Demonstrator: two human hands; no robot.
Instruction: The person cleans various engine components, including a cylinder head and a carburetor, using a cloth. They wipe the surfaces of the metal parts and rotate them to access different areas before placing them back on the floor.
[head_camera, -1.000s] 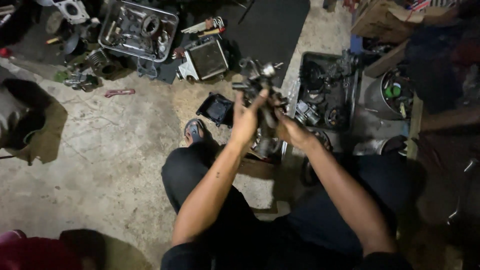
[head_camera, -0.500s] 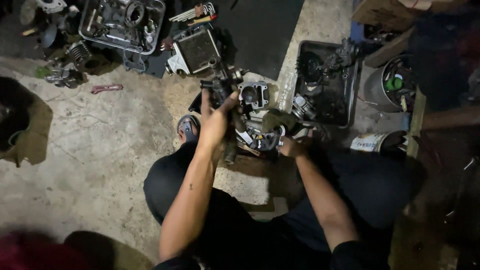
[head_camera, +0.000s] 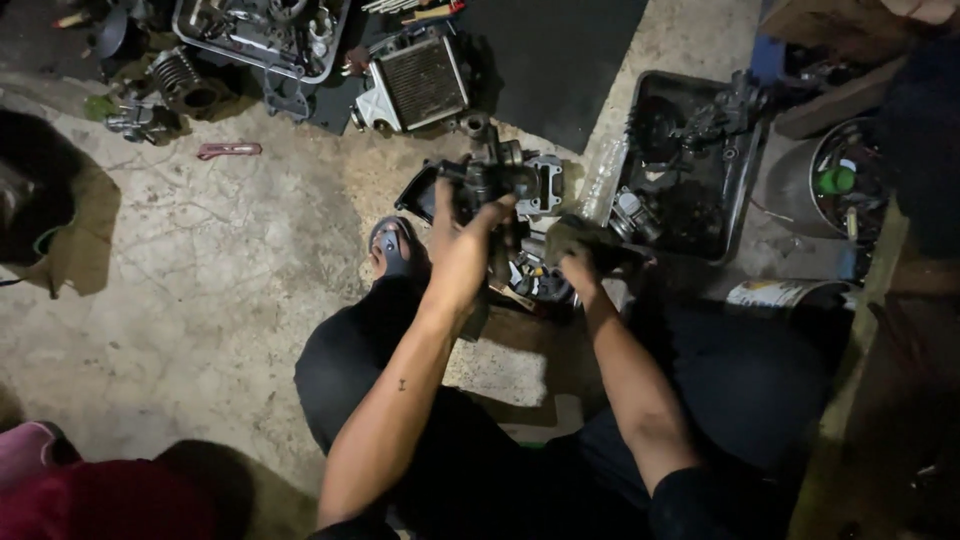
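My left hand (head_camera: 462, 245) is raised in front of me and grips a dark, greasy metal engine part (head_camera: 488, 180) with stubby pipes on it. To its right, my right hand (head_camera: 580, 262) is closed on a dirty grey-green rag (head_camera: 592, 237), held close beside that part. Under both hands, more metal engine pieces (head_camera: 535, 280) lie on the concrete floor between my knees. I squat with a sandalled foot (head_camera: 392, 245) showing left of my left forearm.
A black tray (head_camera: 738, 215) of oily parts sits at the right, a finned engine block (head_camera: 415, 80) and a metal tray (head_camera: 262, 62) of parts at the top. A black mat (head_camera: 560, 60), a round bucket (head_camera: 835, 185) and a can (head_camera: 785, 293) lie nearby. A red cap (head_camera: 110, 500) shows bottom left.
My hands dropped from a higher hold and drew a little apart. The right hand now clutches the rag beside the part. The view shifted closer and leftward.
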